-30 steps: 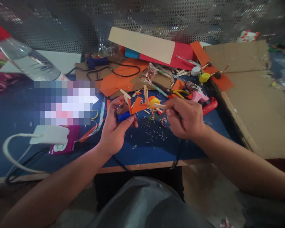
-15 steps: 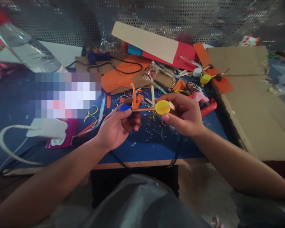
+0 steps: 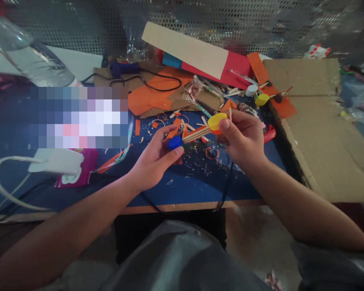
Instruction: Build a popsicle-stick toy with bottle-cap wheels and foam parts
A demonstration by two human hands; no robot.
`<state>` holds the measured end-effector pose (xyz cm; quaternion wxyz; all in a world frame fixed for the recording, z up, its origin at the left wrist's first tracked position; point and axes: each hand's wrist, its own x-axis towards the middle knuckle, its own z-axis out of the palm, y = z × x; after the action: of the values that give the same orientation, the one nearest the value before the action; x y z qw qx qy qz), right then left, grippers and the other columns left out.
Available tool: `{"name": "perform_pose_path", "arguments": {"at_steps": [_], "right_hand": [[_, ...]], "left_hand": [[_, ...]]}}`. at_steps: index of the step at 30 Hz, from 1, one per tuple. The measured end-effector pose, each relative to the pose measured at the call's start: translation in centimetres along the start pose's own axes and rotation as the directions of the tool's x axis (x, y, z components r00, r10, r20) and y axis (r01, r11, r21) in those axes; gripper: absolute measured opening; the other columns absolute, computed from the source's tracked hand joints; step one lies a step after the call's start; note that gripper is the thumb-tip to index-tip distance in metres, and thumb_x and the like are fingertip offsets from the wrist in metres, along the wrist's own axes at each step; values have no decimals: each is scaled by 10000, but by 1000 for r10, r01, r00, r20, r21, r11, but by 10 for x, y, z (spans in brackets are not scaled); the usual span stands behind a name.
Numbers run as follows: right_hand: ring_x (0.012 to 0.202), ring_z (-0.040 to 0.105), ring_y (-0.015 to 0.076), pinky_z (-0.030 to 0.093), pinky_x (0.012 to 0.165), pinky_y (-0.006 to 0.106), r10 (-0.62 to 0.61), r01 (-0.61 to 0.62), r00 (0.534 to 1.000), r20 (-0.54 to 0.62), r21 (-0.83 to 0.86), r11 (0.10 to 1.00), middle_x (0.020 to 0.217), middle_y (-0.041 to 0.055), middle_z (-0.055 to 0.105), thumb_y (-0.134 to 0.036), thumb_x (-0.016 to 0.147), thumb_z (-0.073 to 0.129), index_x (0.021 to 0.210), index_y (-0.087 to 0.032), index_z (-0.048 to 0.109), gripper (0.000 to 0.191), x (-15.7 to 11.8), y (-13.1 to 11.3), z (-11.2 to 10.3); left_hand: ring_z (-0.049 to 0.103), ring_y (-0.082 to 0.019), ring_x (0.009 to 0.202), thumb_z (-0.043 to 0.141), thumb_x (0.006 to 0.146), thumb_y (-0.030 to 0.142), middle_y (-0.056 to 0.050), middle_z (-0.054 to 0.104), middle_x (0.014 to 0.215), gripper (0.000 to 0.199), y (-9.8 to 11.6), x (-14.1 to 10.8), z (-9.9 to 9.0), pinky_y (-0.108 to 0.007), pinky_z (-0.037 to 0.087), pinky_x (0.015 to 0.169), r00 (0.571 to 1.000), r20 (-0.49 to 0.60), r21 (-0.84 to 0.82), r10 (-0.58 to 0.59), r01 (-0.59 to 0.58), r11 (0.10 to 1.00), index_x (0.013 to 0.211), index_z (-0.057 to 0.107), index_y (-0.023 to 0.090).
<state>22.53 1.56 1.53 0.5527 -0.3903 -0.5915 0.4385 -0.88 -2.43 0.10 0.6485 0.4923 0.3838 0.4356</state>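
Holds the stick frame point(image 3: 197, 134) above the blue table point(image 3: 182, 196) — clamps fingers of the left hand point(image 3: 154, 161) on its blue cap point(image 3: 174, 142), of the right hand point(image 3: 245, 139) on its yellow cap point(image 3: 216, 122). Slants its long axis up and rightward in view — equally near both hands.

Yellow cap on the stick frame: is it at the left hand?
No: the yellow cap sits at the right hand, while the left hand grips the blue cap at the stick frame's other end.
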Motion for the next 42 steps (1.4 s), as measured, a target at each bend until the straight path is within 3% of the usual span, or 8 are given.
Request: {"name": "perform_pose_path", "arguments": {"at_steps": [5, 10, 14, 19, 24, 29, 35, 42], "right_hand": [[529, 338, 95, 244, 484, 310, -12, 11, 1000, -13, -78, 997, 603, -40, 451, -763, 835, 829, 745, -237, 744, 540, 1, -4, -1], [539, 315, 90, 201, 481, 309, -18, 22, 999, 33, -117, 993, 575, -44, 435, -784, 793, 851, 676, -220, 685, 599, 1, -10, -2], [558, 379, 96, 230, 483, 297, -16, 30, 995, 103, -133, 991, 577, -36, 476, -758, 817, 849, 679, -212, 681, 587, -1, -14, 2], [554, 388, 89, 263, 479, 281, -41, 50, 991, 129, -68, 996, 610, -37, 520, -754, 818, 851, 743, -210, 714, 566, -3, -15, 9], [529, 371, 100, 282, 477, 298, -84, 84, 996, 19, 0, 996, 635, -53, 508, -772, 857, 805, 960, -253, 736, 533, -6, -12, 9], [552, 420, 111, 321, 504, 312, -186, 176, 981, -50, -160, 971, 616, -28, 551, -580, 931, 827, 769, -239, 725, 391, -11, -14, 11], [527, 425, 87, 332, 489, 273, -96, 103, 994, 48, -180, 978, 592, -44, 602, -345, 900, 837, 845, -196, 835, 159, -13, -13, 20], [497, 416, 82, 340, 481, 273, 52, -50, 998, 44, -53, 997, 558, -59, 575, -437, 816, 919, 782, -206, 816, 255, -12, -11, 25]], "left_hand": [[680, -118, 817, 797, 983, 412, -40, 634, 1172, 455, -6, 0, -2, -281, 578, 745, 987, -16, 320, 160, -147, 936, 1367, 614, 250], [687, -148, 944, 829, 960, 435, -86, 600, 1374, 507, -6, -3, -1, -309, 611, 818, 967, -26, 490, 254, -209, 846, 1403, 638, 279], [722, -155, 965, 840, 942, 362, -92, 623, 1359, 384, -5, -1, 4, -312, 643, 835, 953, 69, 462, 295, -293, 837, 1293, 730, 251], [732, -163, 1001, 842, 909, 280, -78, 688, 1233, 129, -2, 1, 9, -289, 658, 846, 971, 74, 414, 227, -237, 879, 997, 791, 200], [668, -128, 828, 851, 913, 367, -65, 678, 1199, 204, -2, 3, 9, -227, 625, 597, 995, -37, 230, 90, -79, 970, 1004, 776, 200], [641, -115, 790, 881, 891, 406, -65, 657, 1210, 251, -2, 4, 10, -215, 621, 552, 996, -74, 135, 55, -44, 990, 991, 792, 193], [648, -130, 830, 844, 911, 370, -76, 652, 1204, 213, -1, 1, 10, -209, 605, 548, 994, -47, 211, 103, -91, 973, 1015, 787, 193], [656, -158, 848, 835, 920, 413, -82, 665, 1187, 232, 0, 1, 9, -265, 593, 576, 989, -20, 318, 149, -135, 938, 1001, 779, 204]]}}
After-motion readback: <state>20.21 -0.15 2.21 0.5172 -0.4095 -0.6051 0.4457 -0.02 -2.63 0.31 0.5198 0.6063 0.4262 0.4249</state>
